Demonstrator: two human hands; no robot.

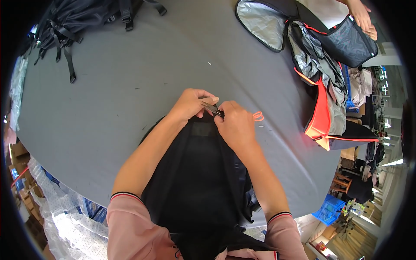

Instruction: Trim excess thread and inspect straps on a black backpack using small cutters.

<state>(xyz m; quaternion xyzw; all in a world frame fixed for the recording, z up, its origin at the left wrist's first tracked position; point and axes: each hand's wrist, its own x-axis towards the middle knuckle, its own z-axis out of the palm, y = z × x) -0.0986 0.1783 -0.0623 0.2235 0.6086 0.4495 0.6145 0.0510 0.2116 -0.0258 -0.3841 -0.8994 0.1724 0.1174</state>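
Observation:
A black backpack lies on the grey table in front of me, its top end pointing away and its lower end against my body. Small scissors are gripped in my right hand, with their blades pointing left over the top edge of the backpack. Past the right side of that hand sticks out a small orange loop. My left hand is closed in a pinch at the blade tips, just above the backpack's top. Whatever its fingertips pinch is too small to make out.
Black bags with dangling straps lie at the far left of the grey table. At the far right is an opened bag with silver lining and orange-red trim, and another person's hand rests on it. A blue crate stands beyond the table.

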